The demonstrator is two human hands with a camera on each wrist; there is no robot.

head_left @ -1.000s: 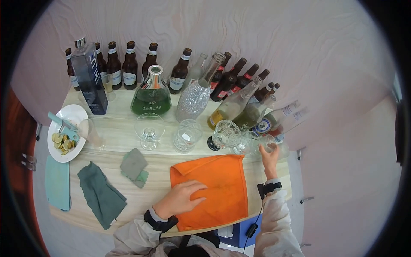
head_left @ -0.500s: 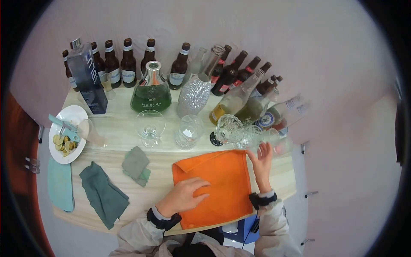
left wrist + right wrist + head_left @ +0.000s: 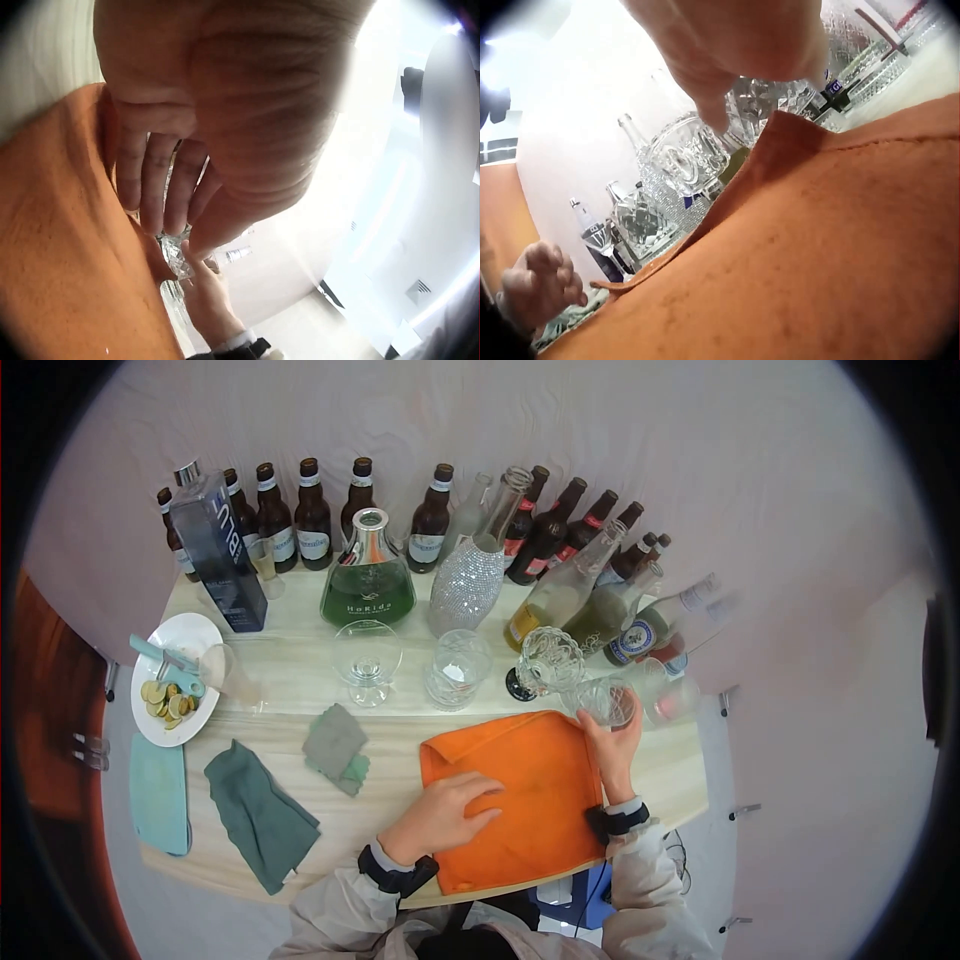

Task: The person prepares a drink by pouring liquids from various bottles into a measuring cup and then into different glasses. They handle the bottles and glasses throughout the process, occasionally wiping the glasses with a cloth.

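My right hand (image 3: 618,745) grips a clear cut-glass drinking glass (image 3: 603,703), thumb on its near left side and fingers at its right. Just behind it is a patterned glass goblet with a dark foot (image 3: 550,660). My left hand (image 3: 445,818) hovers at the left part of a spread orange cloth (image 3: 530,815), its fingers loosely bent and holding nothing. In the left wrist view, the palm and fingers of that hand (image 3: 225,112) show over the cloth. The right wrist view has the cloth's raised edge hiding part of the glassware.
Stemmed glass (image 3: 368,665), ribbed tumbler (image 3: 458,670) and a green decanter (image 3: 368,585) stand left of the goblet. Brown bottles (image 3: 430,525) line the back. Lime pieces lie on a white plate (image 3: 200,630). Green cloth (image 3: 260,815) and grey cloth (image 3: 335,745) lie in front.
My right hand left the clear glasses at the far right, moved left with spread fingers, and has taken hold of the cut-glass drinking glass. My left hand stays over the orange cloth.
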